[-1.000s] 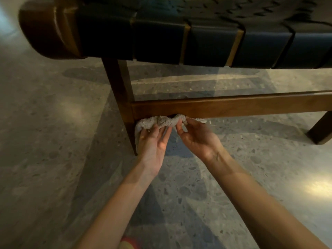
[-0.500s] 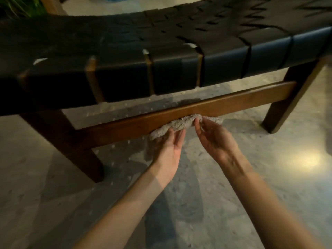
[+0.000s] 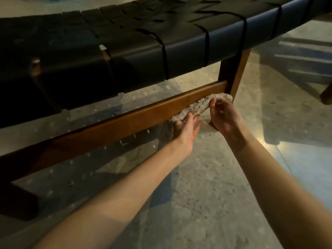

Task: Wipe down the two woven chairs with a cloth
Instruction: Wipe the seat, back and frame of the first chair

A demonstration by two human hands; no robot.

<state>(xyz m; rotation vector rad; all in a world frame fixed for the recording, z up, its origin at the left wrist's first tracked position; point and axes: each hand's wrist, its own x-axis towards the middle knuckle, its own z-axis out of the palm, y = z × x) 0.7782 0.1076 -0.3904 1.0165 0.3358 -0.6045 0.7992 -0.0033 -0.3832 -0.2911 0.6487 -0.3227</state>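
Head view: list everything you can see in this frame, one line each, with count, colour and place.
woven seat: one, black straps, across the top
wooden rail: one, brown, below the seat, running between the legs
chair legs: two, dark brown, one right behind the cloth, one lower left
cloth: one, off-white, against the rail's right end
floor: one, speckled grey, under everything
other furniture leg: one, dark, right edge, mostly cut off
left hand: one, holds the cloth's lower end
right hand: one, pinches the cloth's upper end
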